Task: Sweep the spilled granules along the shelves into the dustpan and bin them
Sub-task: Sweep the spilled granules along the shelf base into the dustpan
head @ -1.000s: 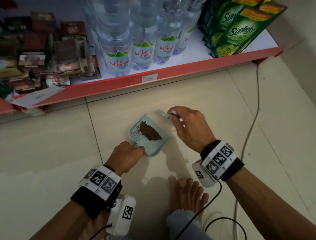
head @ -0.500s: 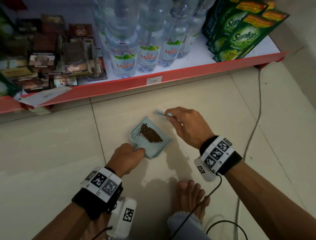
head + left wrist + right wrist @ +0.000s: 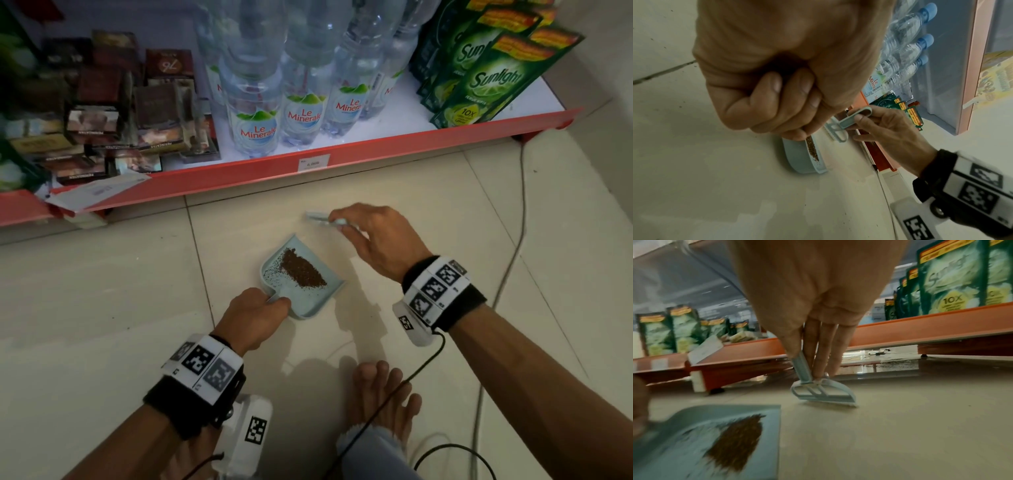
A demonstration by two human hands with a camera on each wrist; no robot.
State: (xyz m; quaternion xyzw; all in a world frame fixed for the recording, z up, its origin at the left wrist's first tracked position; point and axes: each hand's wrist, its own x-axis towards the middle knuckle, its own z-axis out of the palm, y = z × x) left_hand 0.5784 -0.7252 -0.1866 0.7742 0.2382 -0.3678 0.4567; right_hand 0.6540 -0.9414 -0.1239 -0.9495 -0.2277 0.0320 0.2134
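Note:
A small pale-blue dustpan (image 3: 310, 296) lies flat on the tiled floor with a pile of brown granules (image 3: 303, 269) in it. My left hand (image 3: 255, 317) grips its handle at the near corner; the left wrist view shows the fingers (image 3: 774, 84) curled round it and the dustpan (image 3: 799, 155) edge-on. My right hand (image 3: 373, 236) pinches the handle of a small pale-blue brush (image 3: 318, 218), whose head rests on the floor just beyond the pan's open edge. In the right wrist view the brush (image 3: 824, 394) stands bristles-down, and the granules (image 3: 735, 444) sit to its lower left.
A red-edged bottom shelf (image 3: 342, 156) runs across ahead, holding water bottles (image 3: 253, 102), green detergent pouches (image 3: 489, 75) and dark boxes (image 3: 102, 120). A cable (image 3: 513, 240) trails over the floor at right. My bare foot (image 3: 380, 397) is just behind the pan. Specks lie under the shelf (image 3: 898, 365).
The right hand has carried the brush a little away from the pan's edge toward the shelf. The dustpan and left hand have stayed put.

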